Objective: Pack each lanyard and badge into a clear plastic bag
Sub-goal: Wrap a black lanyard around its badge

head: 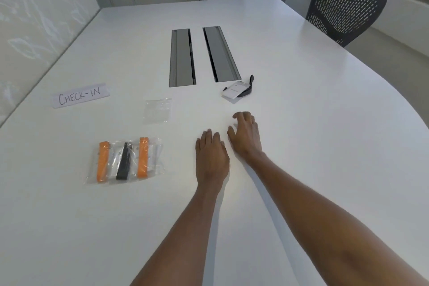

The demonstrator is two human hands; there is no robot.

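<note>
Lanyard and badge (236, 91), lying unpacked on the tabletop (301, 123) beyond the right hand (245, 137), are seemingly being reached for with released, empty fingers (243, 119), the left hand (212, 158) being rested flat and empty, the empty clear bag (157, 110) being needed next

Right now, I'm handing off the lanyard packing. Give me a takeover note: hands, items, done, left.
Hands: left hand open and flat on the table, holding nothing. The right hand is open with fingers loosely bent, also holding nothing.
Done: packed bags lie at near left, with two orange lanyards and one black visible inside.
Left: one loose lanyard and badge lies just beyond the right hand. The empty clear bag lies to the left of it. Pack that set into the bag.
</note>
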